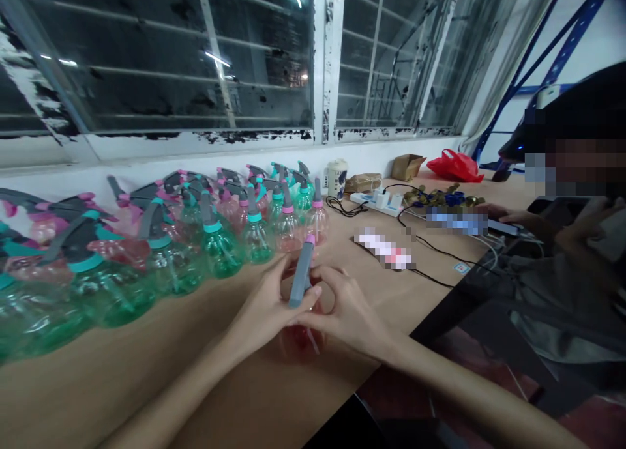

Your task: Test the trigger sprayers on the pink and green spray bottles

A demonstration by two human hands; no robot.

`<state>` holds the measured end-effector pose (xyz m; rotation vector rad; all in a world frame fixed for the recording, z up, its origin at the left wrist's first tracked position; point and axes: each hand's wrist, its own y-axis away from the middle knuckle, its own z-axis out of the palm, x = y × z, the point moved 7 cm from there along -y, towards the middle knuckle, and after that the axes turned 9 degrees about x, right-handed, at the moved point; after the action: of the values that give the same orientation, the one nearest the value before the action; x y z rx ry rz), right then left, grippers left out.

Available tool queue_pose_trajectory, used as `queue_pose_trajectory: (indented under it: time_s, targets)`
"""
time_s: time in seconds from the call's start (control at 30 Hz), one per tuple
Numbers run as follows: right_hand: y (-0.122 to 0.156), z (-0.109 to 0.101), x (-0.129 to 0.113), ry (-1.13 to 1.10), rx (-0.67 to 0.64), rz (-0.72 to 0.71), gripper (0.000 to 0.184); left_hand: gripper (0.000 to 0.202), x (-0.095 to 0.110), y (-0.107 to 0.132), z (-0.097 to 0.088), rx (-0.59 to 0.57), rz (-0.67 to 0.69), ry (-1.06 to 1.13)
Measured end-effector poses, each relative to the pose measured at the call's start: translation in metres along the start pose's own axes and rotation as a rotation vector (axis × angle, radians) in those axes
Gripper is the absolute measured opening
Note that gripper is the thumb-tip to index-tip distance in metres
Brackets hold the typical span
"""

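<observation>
A pink see-through spray bottle with a grey and pink spray head stands in front of me at the table's near side. Around its top, just under the grey head, my left hand is closed, its thumb by the head. My right hand grips the same bottle from the other side, thumb and fingers curled about the neck. Parts of the neck are hidden behind my fingers. Beyond my hands stand a pink spray bottle and a green one.
Rows of green and pink spray bottles line the left and back of the brown table. To the right lie a phone, a power strip, cables and a red bag. A person sits at the right.
</observation>
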<state>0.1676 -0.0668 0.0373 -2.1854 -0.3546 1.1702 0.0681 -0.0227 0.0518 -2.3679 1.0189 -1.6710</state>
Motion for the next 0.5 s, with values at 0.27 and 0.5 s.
queue_pose_trajectory:
  time_s: [0.27,0.5]
  targets:
    - [0.016,-0.005,-0.004,-0.230,-0.105,0.036,0.051,0.031,0.002,0.004,-0.003,0.077,0.048,0.020]
    - [-0.003,-0.020,0.056,-0.349,0.030,0.288,0.020,0.032,0.002,0.006,-0.004,0.123,0.076,-0.066]
